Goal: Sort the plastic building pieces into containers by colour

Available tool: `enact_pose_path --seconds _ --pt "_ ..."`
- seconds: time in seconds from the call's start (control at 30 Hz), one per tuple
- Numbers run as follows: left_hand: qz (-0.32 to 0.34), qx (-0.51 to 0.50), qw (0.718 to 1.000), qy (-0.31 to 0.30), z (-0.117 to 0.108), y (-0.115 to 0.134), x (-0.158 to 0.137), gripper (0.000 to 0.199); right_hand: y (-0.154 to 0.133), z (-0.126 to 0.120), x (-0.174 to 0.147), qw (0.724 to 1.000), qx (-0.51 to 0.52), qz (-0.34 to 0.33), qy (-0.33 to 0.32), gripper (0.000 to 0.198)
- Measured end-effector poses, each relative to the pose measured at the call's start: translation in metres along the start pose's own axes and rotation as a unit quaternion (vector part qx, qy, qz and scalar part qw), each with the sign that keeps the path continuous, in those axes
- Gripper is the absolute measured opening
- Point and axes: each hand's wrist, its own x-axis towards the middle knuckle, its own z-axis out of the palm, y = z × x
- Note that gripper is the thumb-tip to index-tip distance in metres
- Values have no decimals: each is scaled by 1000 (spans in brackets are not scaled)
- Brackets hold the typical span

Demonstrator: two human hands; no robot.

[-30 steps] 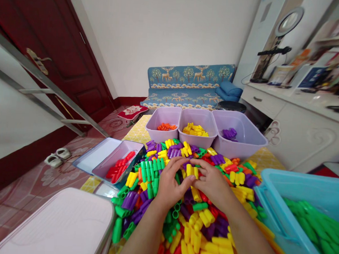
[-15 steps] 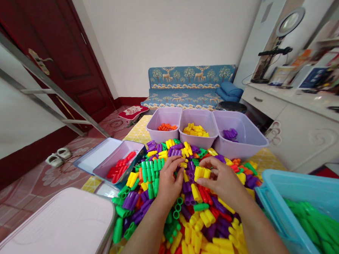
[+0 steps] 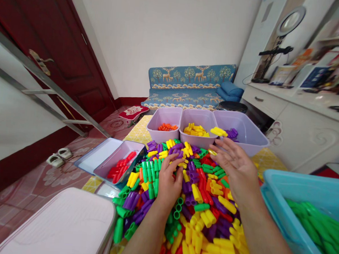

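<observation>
A mound of plastic tube-shaped toy pieces (image 3: 202,195) in yellow, purple, green, red and orange covers the table before me. My left hand (image 3: 169,176) rests on the mound, its fingers loosely bent and apart, close to a small yellow piece. Raised over the right side is my right hand (image 3: 238,166), open, fingers stretched forward, holding nothing. Just beyond its fingertips a yellow tube piece (image 3: 219,132) is in the air, in front of the gap between two lilac bins. The middle lilac bin (image 3: 198,140) contains yellow pieces, the right lilac bin (image 3: 250,140) purple ones.
The left lilac bin (image 3: 163,135) holds orange pieces. Red pieces lie in an open box (image 3: 103,172) at left. A blue tub (image 3: 276,208) with green pieces stands at right. Front left is a pale lid (image 3: 59,223); a patterned sofa (image 3: 182,95) stands behind the table.
My right hand has moved up and forward, opened and let go of the yellow piece, which flies toward the bins. My left hand stays about where it was.
</observation>
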Motion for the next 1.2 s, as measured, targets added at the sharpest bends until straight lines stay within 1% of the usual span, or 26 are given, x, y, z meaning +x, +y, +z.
enact_pose_path --seconds 0.1,0.23,0.3,0.4,0.47,0.57,0.63,0.7,0.8,0.87,0.93,1.07,1.13,1.2 --pt "-2 38 999 12 0 -1 -1 31 9 -7 1 997 -76 19 0 43" --pt "1 88 996 -15 1 -2 -2 37 20 -14 3 984 -179 10 -6 39" --pt "6 119 992 -32 1 -2 -2 35 23 -13 2 976 -215 24 -37 33" --pt "16 150 987 -49 1 -1 -2 28 25 -7 -3 960 -247 68 -113 29" --pt "17 153 987 -49 1 -1 -1 25 25 -1 -7 950 -266 70 -149 29" --pt "5 121 992 -44 0 -2 -1 27 24 8 -13 941 -276 51 -187 37" --pt "-5 64 997 -37 0 -1 0 29 22 12 -15 940 -267 48 -207 42" --pt "-11 -12 1000 -17 -1 2 0 26 21 14 -17 943 -253 61 -208 48" --pt "-15 -110 994 3 -2 6 -1 15 21 16 -18 952 -230 78 -186 58" --pt "-27 -149 988 -3 -1 8 -2 9 20 17 -18 955 -226 69 -176 55" --pt "-51 -172 984 -14 -1 8 -4 7 18 18 -17 953 -240 64 -171 46" --pt "-87 -175 980 -27 0 9 -6 15 11 14 -16 939 -285 72 -179 31" --pt "-88 -167 981 -33 0 9 -7 17 8 8 -15 932 -288 80 -205 26" --pt "-88 -161 982 -34 0 9 -7 17 9 0 -13 922 -285 92 -246 23"
